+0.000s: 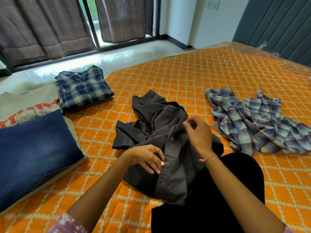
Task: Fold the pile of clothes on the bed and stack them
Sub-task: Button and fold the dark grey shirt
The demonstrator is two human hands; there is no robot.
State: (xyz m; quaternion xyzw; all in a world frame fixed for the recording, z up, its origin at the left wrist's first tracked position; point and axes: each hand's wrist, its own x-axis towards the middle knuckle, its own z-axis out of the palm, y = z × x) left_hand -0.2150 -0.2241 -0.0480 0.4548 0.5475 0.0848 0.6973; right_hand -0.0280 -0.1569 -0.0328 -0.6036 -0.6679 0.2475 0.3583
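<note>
Crumpled grey shirt (161,142) mid-bed (193,78), partly over the lap. Left hand (146,158) pinching the button placket by a button; right hand (197,133) pinching the placket higher up. Likely light, limp, unslippery; best held at collar and shoulder seams.

We find a domestic bedroom. A wide bed (193,73) under an orange quilted cover with a cream lattice pattern fills most of the view, backed by a grey padded headboard (277,24). We note brown curtains (42,31) hanging over a dark-framed sliding glass door (94,31), a glossy pale tiled floor (126,54), white walls, and a wall switch plate (211,4).
</note>
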